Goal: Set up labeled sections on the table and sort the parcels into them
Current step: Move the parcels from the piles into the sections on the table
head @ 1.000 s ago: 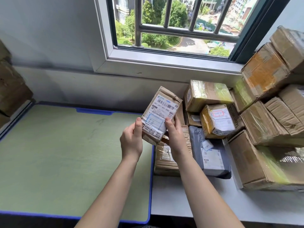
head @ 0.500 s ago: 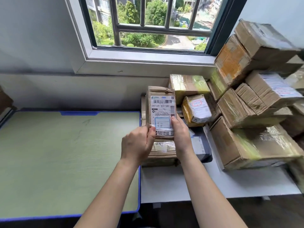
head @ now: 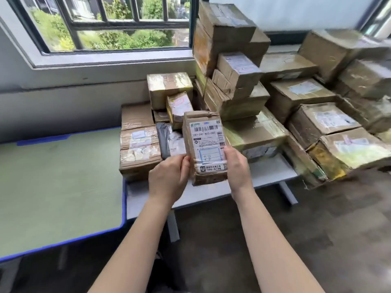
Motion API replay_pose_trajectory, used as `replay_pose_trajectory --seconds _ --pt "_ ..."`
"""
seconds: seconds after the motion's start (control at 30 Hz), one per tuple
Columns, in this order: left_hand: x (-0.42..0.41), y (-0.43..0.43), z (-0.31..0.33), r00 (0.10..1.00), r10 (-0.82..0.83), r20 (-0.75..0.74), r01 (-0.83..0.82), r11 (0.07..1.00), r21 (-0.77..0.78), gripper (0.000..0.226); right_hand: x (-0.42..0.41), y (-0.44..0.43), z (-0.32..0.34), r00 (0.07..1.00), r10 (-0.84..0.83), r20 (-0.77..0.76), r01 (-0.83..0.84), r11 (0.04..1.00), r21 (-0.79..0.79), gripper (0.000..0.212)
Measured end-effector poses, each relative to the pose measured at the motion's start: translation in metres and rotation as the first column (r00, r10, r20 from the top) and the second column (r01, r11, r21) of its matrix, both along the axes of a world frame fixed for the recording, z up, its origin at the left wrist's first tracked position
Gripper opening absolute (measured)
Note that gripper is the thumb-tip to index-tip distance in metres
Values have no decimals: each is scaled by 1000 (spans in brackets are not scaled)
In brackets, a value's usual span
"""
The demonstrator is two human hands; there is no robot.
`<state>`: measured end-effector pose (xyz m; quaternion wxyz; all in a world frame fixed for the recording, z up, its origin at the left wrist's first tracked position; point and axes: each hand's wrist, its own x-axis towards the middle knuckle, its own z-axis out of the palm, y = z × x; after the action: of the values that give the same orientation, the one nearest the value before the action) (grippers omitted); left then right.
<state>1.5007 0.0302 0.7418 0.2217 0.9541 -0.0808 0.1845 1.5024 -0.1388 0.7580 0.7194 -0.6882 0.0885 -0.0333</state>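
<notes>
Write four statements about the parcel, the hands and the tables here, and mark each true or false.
1. The left hand and the right hand both hold the parcel. True.
2. The parcel's label faces away from the camera. False: the label, with its barcode, faces the camera.
3. The parcel lies on the green table. False: it is held up to the right of that table, in front of the boxes.
4. A grey bag lies among the boxes, left of the parcel. True.
</notes>
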Motion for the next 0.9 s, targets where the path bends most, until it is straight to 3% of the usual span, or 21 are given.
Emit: replay_pose_trajectory --seconds 0.1,0.23,0.43,0.67,0.9 --pt "-19 -46 -9 997 -69 -30 70 997 37 45 -35 -46 -1 995 -91 -34 93 995 47 34" --pt "-38 -104 -17 982 -181 -55 183 982 39 45 -73 -103 -6 974 -213 -83 217 975 45 39" --pt "-42 -178 -13 946 -322 -41 324 944 63 42 -103 -173 -3 929 -357 -92 361 932 31 28" --pt "0 -260 8 914 -401 62 397 915 67 38 -81 -252 24 881 -473 -34 473 881 2 36" --pt "63 -354 35 889 -437 135 436 899 43 36 -35 -337 63 866 -498 56 498 867 10 29"
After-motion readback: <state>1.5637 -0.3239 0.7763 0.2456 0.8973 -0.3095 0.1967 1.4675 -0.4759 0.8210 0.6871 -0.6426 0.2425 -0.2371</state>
